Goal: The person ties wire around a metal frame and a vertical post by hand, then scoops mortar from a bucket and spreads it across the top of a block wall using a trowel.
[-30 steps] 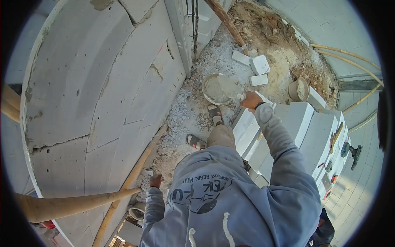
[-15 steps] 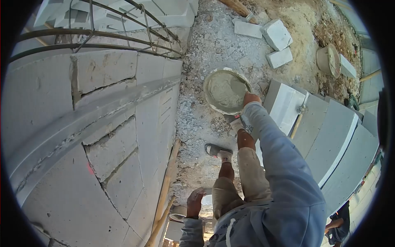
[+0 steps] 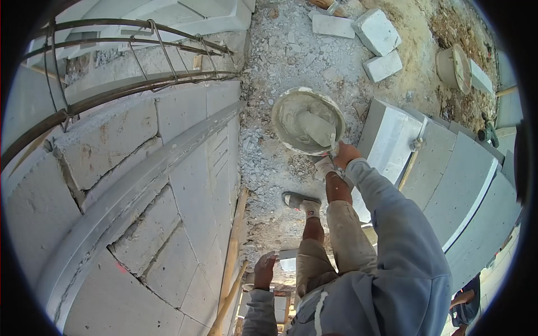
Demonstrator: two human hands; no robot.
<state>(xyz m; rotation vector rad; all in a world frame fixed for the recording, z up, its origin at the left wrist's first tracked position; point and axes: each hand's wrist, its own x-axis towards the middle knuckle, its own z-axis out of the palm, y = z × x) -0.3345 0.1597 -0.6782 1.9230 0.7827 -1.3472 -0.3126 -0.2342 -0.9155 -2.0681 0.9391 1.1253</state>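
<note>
Gripping the trowel (image 3: 319, 130) by its handle, your right hand (image 3: 346, 154) is closed at the near rim of the bucket (image 3: 283, 106), and the blade lies flat in the grey mortar (image 3: 294, 120) inside. Expect the mortar to be heavy, wet and soft: it will likely sag and slide off a tilted blade, so keep the blade level and hold well back on the handle. The trowel itself looks stiff and light. The bucket sits on rubble-strewn ground (image 3: 280, 50) just ahead of your foot (image 3: 324, 167); loose chips there may make footing unsure.

Your left hand (image 3: 264, 270) hangs low by your side, fingers loosely curled, holding nothing that shows. A block wall (image 3: 168, 168) with rebar (image 3: 134, 56) on top stands to your left. Stacked blocks (image 3: 448, 168) lie to your right, loose blocks (image 3: 376, 33) beyond the bucket, and a second bucket (image 3: 453, 68) sits farther off.
</note>
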